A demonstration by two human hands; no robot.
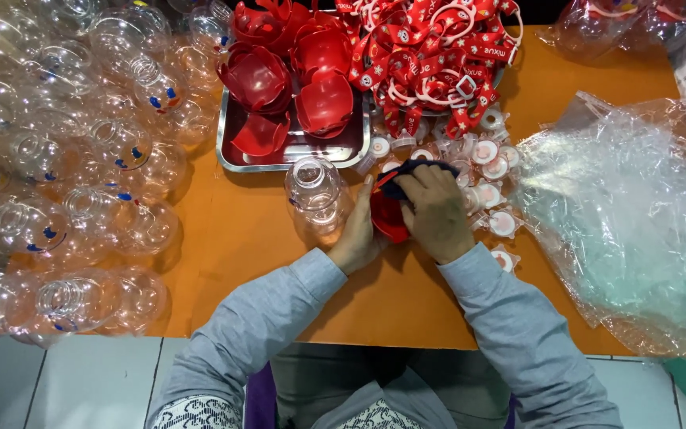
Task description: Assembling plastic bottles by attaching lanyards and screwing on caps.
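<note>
Red moulded-plastic cap piece [391,220], held over the middle of the orange desk [224,238] between both hands, with a dark blue cloth-like piece [406,168] pressed at its top. The left hand [356,234] cups the cap's left side, thumb up along it, its grip closed on the cap; the right hand [437,213] lies over the cap and the blue piece, fingers curled down, its grip likewise closed on them. Judged by its thin curved shell, the cap is light, stiff and smooth, so somewhat slippery; the rim appears the soundest place to take hold. Just left of the left hand stands a clear round plastic bottle [317,195], mouth up, apparently light and easily tipped. Small white-and-red round lids [492,171] lie scattered right of the hands. Toward the far edge sit a steel tray [295,152] of red cap shells [323,79] and a heap of red printed straps [430,56]. Clear bottles [81,159] crowd the left edge; crumpled clear plastic bags [629,214] cover the right edge. Most of the cap is hidden under the right hand; what the blue piece is cannot be made out.
</note>
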